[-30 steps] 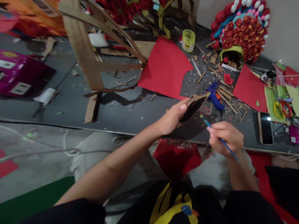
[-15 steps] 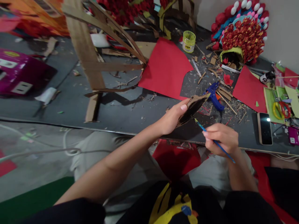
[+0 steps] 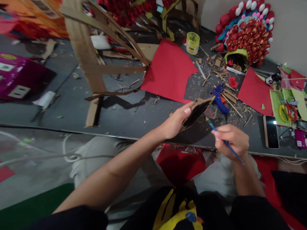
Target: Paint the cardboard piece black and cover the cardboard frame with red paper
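Tilted above the table's front edge is a cardboard piece [image 3: 198, 111] with a black-painted face. My left hand [image 3: 177, 121] is closed around its left side, the thumb on top. A slim blue paintbrush [image 3: 226, 142] is pinched in my right hand [image 3: 231, 140]. Its bristle tip points up and left, a short gap away from the cardboard. Just behind the cardboard's upper end lies a blue glue gun [image 3: 220, 99]. Beyond it sits an open yellow jar [image 3: 192, 43] with a white label.
Red paper sheets [image 3: 169, 72] lie on the dark table [image 3: 124, 119]. A cardboard strip frame [image 3: 86, 57] stands left, near a purple box [image 3: 21, 76]. To the right are a phone [image 3: 271, 131], scissors [image 3: 285, 111] and scraps. A red decorated headpiece [image 3: 248, 38] stands behind.
My right hand has drawn the paintbrush slightly right, so its tip has come away from the black face of the cardboard. My left hand keeps its hold on the cardboard.
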The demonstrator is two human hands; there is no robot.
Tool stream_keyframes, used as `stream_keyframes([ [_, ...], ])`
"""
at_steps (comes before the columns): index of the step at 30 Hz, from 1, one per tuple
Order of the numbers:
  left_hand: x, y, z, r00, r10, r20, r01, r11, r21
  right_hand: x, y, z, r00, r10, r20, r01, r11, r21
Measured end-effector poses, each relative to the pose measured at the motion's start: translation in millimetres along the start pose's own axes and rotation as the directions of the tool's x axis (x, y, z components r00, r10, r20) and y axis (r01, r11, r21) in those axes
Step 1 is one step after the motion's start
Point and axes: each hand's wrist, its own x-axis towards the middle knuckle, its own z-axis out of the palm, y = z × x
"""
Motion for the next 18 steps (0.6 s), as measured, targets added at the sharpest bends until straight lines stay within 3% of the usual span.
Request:
stream_keyframes([
  [2,0.3,0.2,0.4,1.0,-0.003,-0.017,0.003,1.0,0.006,-0.1,0.5,0.0,0.998,-0.024,0.066,0.022,0.999,0.04],
  [6,0.7,0.8,1.1,1.0,0.0,-0.002,0.0,1.0,-0.027,-0.7,0.9,1.2,0.999,-0.011,-0.037,0.011,1.0,-0.004],
  [10,0.3,1.3,1.6,1.0,0.008,-0.002,-0.008,0.999,-0.051,-1.0,0.2,1.3,0.997,-0.033,0.075,0.029,0.998,0.063],
  [14,0.7,2.3,2.2,1.0,0.009,0.02,-0.008,0.999,-0.053,0.1,-0.5,-0.5,1.0,-0.005,-0.023,0.005,1.0,-0.011],
  [18,2.0,3.7,2.9,1.0,0.022,0.009,-0.022,0.999,-0.035,0.9,-1.1,-0.8,0.997,-0.03,0.074,0.027,0.999,0.038],
])
